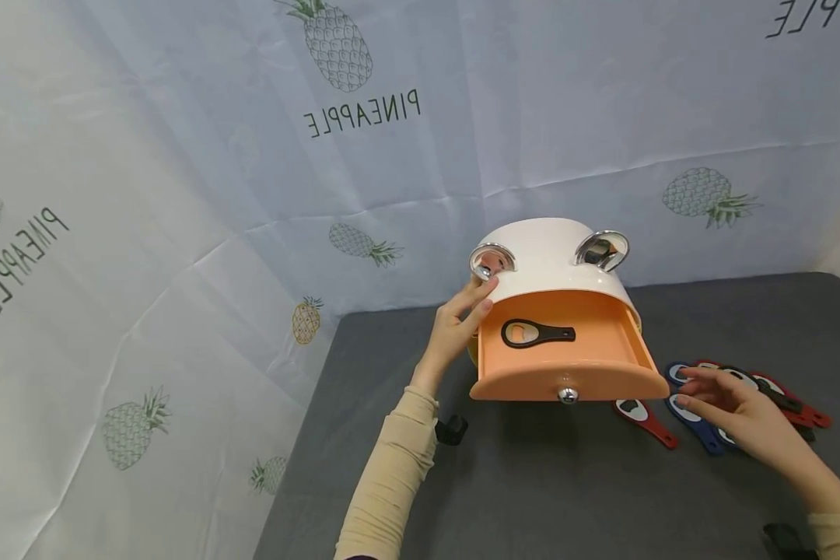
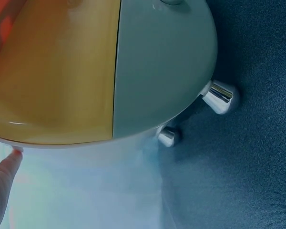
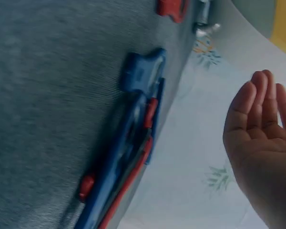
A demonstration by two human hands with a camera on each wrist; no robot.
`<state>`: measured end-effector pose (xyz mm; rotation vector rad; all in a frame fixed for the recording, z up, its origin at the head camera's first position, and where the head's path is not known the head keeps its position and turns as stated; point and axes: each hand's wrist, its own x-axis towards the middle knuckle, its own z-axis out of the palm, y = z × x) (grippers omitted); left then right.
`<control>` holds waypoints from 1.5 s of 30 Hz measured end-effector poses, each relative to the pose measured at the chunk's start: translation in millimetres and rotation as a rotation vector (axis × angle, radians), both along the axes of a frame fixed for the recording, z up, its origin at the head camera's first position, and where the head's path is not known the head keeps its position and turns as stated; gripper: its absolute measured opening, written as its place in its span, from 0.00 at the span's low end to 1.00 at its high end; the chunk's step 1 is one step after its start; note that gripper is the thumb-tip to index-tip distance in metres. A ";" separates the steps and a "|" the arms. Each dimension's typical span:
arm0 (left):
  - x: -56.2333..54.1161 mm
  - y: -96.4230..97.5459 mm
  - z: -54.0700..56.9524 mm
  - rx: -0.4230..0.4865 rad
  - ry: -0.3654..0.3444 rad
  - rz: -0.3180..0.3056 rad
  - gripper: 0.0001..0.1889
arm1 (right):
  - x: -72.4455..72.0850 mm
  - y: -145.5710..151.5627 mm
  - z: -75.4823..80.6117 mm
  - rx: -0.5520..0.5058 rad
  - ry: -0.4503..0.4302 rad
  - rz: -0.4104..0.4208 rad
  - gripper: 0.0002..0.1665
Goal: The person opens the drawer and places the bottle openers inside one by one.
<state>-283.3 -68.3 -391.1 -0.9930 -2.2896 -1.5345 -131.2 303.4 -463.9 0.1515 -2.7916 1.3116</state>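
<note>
A white rounded case (image 1: 542, 253) with two round mirror-like knobs on top has its orange drawer (image 1: 623, 342) pulled out. Inside the drawer lies a black bottle opener (image 1: 523, 334). My left hand (image 1: 455, 330) touches the left side of the case with its fingers near one knob; the left wrist view shows fingertips (image 2: 12, 160) at the case's edge. To the right of the drawer my right hand (image 1: 738, 412) hovers near a pile of bottle openers (image 1: 815, 416). It holds nothing, and in the right wrist view its fingers (image 3: 260, 105) are loosely bent.
A red bottle opener (image 1: 647, 424) and a blue bottle opener (image 1: 696, 424) lie on the grey table (image 1: 532, 498) beside the pile. Short metal legs (image 2: 219, 98) carry the case. A pineapple-print cloth (image 1: 252, 155) hangs behind and to the left.
</note>
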 end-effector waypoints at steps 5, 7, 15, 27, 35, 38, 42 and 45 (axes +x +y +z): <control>-0.7 0.3 -0.2 -0.003 0.013 0.003 0.26 | -0.8 -5.1 -7.9 0.076 -0.064 0.018 0.32; -0.2 0.4 -0.1 -0.007 0.013 0.007 0.26 | -1.5 -7.9 -9.3 0.091 -0.078 0.024 0.33; 0.9 2.2 1.1 -0.034 -0.022 0.016 0.21 | -6.5 -15.6 -16.3 0.196 -0.123 0.009 0.38; 0.2 1.0 -1.5 -0.002 0.020 -0.001 0.24 | -10.4 -25.1 -31.1 0.271 -0.114 0.037 0.38; 0.6 0.9 0.3 -0.021 -0.004 0.019 0.21 | -12.2 -31.1 -34.4 0.362 -0.048 0.006 0.25; 0.4 0.9 0.5 -0.023 -0.015 0.021 0.21 | -12.2 -31.5 -34.9 0.380 -0.048 -0.002 0.20; 0.4 0.4 0.1 -0.018 -0.016 0.023 0.21 | -13.8 -26.8 -33.1 0.396 -0.074 -0.002 0.19; 0.1 0.2 -0.9 -0.011 -0.002 0.015 0.22 | -14.9 -21.3 -30.5 0.405 -0.120 -0.010 0.23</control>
